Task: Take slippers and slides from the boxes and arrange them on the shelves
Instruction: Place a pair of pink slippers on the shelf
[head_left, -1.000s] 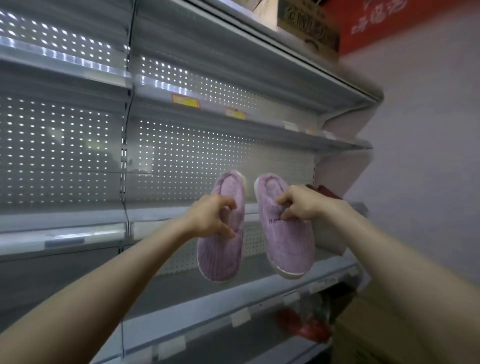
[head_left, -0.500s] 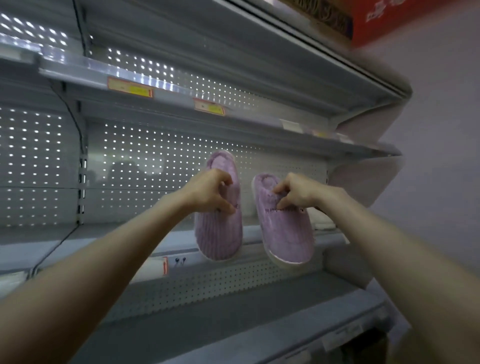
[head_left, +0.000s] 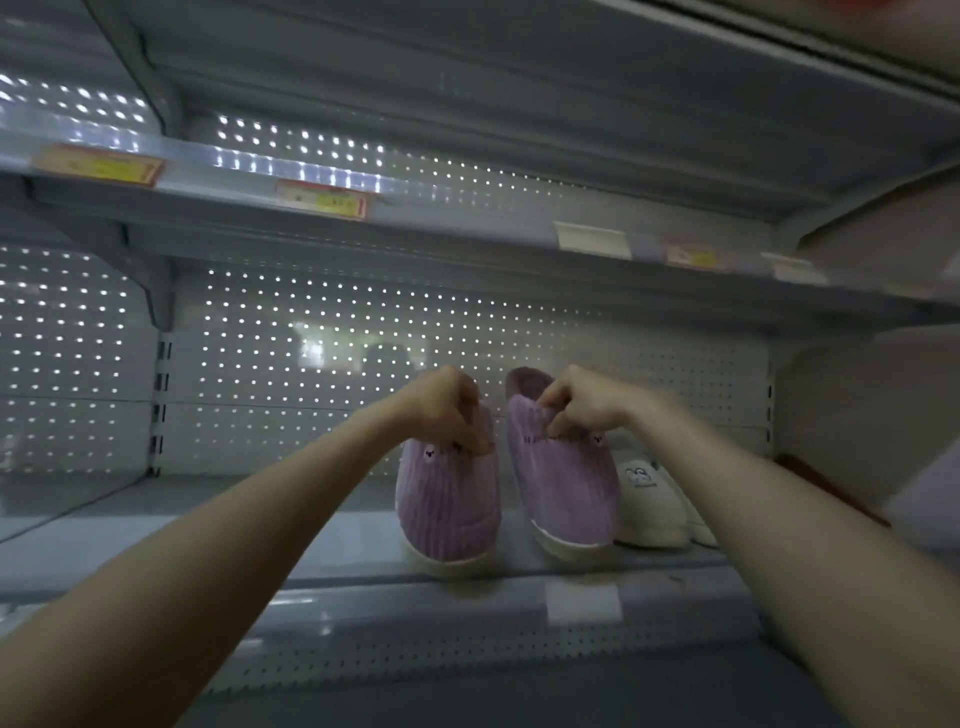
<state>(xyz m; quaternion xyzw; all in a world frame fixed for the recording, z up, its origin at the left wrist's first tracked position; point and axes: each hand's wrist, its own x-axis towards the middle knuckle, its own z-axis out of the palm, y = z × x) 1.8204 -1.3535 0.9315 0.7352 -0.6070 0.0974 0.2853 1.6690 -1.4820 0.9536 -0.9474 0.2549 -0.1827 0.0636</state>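
Observation:
Two purple ribbed slippers with white soles stand side by side on the grey metal shelf (head_left: 337, 545), toes toward me. My left hand (head_left: 441, 410) pinches the upper edge of the left purple slipper (head_left: 449, 509). My right hand (head_left: 587, 402) pinches the opening of the right purple slipper (head_left: 566, 493). Both toes sit near the shelf's front lip; whether the heels rest on the shelf is hidden. A white slipper pair (head_left: 652, 501) stands just right of them.
A perforated back panel (head_left: 311, 374) closes the shelf behind. The upper shelf (head_left: 467, 223) with yellow price tags overhangs closely. A dark red object (head_left: 826, 483) lies at the far right by the side wall. The shelf's left stretch holds nothing.
The view has come closer to the shelf. Both hands have carried the purple slippers forward and down onto the shelf beside the white pair.

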